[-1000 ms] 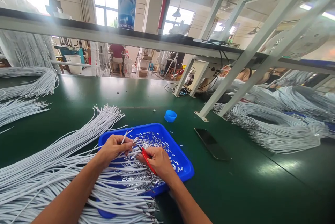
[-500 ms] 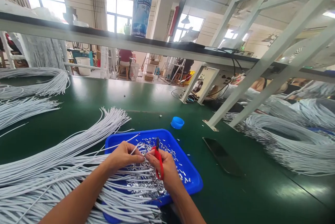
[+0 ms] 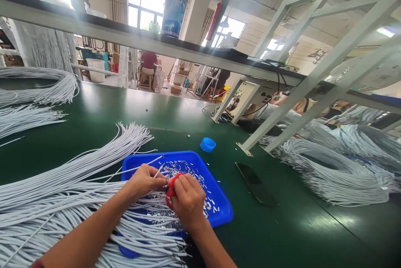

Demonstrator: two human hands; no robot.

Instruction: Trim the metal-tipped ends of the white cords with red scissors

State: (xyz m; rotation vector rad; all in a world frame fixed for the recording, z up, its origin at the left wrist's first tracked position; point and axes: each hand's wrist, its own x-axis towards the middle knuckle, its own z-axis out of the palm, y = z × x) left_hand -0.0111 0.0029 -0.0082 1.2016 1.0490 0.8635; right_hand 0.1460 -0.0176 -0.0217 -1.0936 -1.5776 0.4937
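Over a blue tray (image 3: pixel 226 213), my left hand (image 3: pixel 145 180) pinches a white cable (image 3: pixel 158 171) close to its end. My right hand (image 3: pixel 189 199) is closed around red-handled scissors (image 3: pixel 171 190), whose blades point toward the left fingertips and are mostly hidden. Small silvery and white scraps (image 3: pixel 184 167) lie scattered in the tray. A thick bundle of white cables (image 3: pixel 103 218) runs under my left forearm, its ends reaching over the tray's left side. Behind it lies another bundle of white cables (image 3: pixel 125 142).
A blue cap (image 3: pixel 208 144) and a dark phone-like slab (image 3: pixel 255 184) lie on the green table (image 3: pixel 300 234). Coiled cables (image 3: pixel 332 172) sit at the right, more (image 3: pixel 40 86) at the far left. A raised shelf (image 3: pixel 125 29) on metal legs crosses behind, carrying a blue can (image 3: pixel 178 2).
My right hand has turned over, bringing the scissors from upright to pointing left at my left fingertips. The left hand still pinches the cable. The view has shifted slightly.
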